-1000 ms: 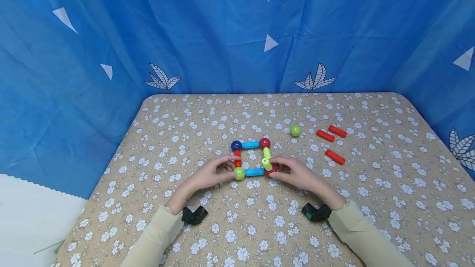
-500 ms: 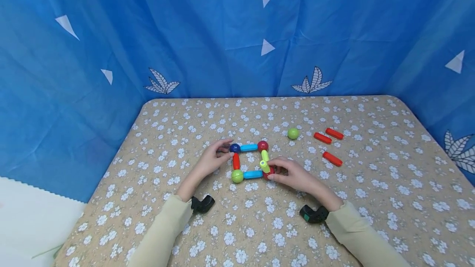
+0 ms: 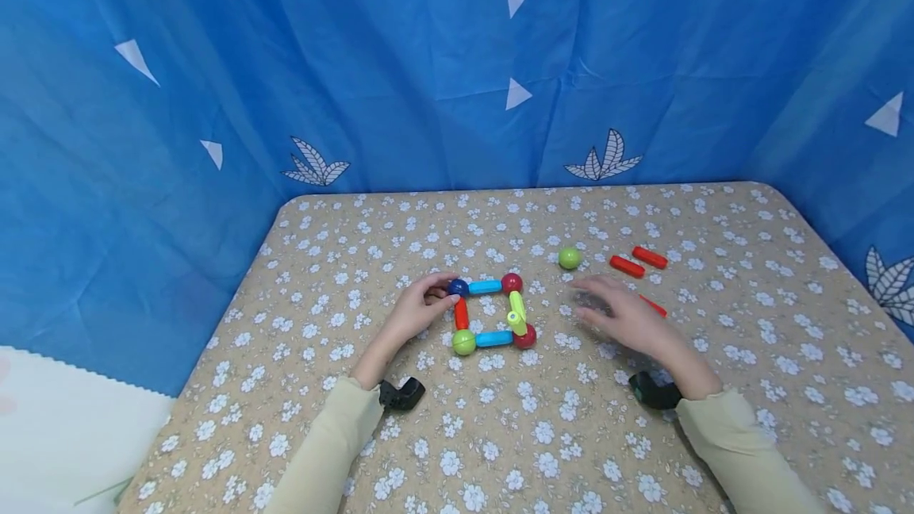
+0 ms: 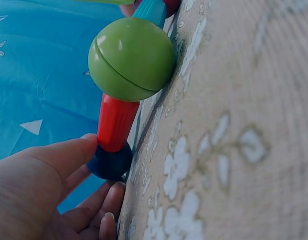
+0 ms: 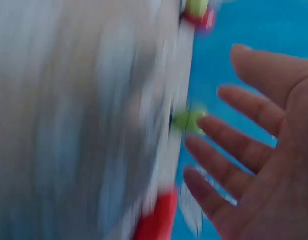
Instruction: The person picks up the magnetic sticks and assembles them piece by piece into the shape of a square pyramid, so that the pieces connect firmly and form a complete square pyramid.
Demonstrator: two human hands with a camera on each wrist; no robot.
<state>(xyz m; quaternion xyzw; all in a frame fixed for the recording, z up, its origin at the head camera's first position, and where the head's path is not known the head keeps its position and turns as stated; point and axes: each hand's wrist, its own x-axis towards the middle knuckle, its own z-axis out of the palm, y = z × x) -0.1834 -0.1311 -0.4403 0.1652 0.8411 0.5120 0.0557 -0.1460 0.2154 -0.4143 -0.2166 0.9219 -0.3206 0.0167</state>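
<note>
In the head view a square of magnetic rods and balls lies on the table. My left hand [image 3: 412, 312] holds its dark blue ball [image 3: 458, 288] between thumb and fingers. From there a red rod [image 3: 461, 313] leads to a green ball [image 3: 464, 342]. Light blue rods [image 3: 494, 339] form the near and far sides, with red balls [image 3: 524, 337] at the right corners. A yellow-green rod [image 3: 516, 321] stands up at the near right corner; another lies along the right side. My right hand [image 3: 628, 320] is off the square, fingers spread, holding nothing.
Beyond my right hand lie a loose green ball [image 3: 570, 258] and red rods [image 3: 627, 266]; the nearest rod [image 3: 654, 306] is partly hidden by the hand. A flowered cloth [image 3: 357, 260] covers the table. A blue curtain [image 3: 428, 62] hangs behind it.
My left hand has gone from the green corner ball up to the dark blue ball. My right hand has let go at the near right corner and moved right, toward the loose pieces.
</note>
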